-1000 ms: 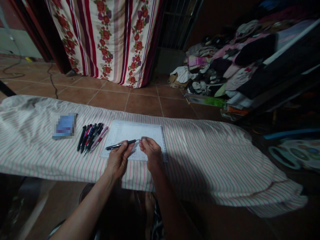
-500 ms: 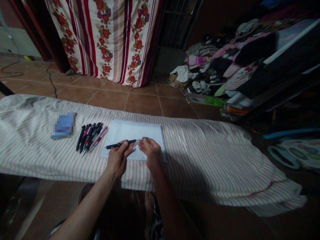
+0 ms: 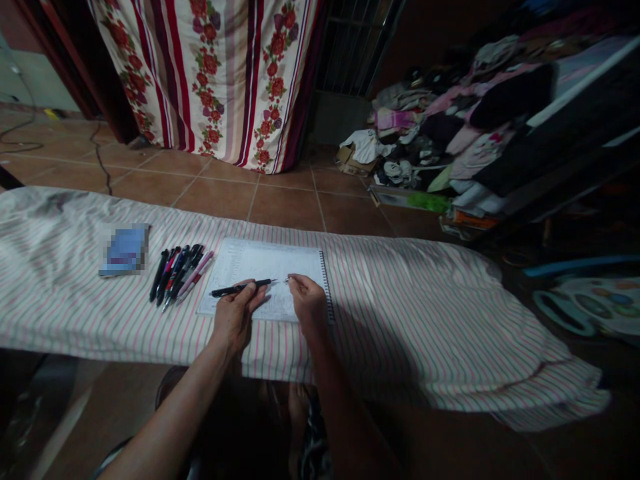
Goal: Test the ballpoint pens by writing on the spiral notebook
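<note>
My left hand is closed around the barrel of a black pen, held level above the notebook with its thin point toward the right. To the right, my right hand pinches a small shiny piece, which looks like the pen's metal tip. A short gap separates that piece from the pen's end. Beneath both hands lies an open spiral notebook with faint writing, its coil on the right side. Several pens, mostly black, with a pink one at the right, lie in a bunch left of the notebook.
A striped cloth covers the long surface. Near its left part rests a blurred blue packet. Beyond are a tiled floor, a floral curtain and a heap of clothes at the back right.
My right hand has drawn slightly right, away from the pen, with the small tip in its fingers. The gap at the pen's end now shows. My left hand keeps its hold.
</note>
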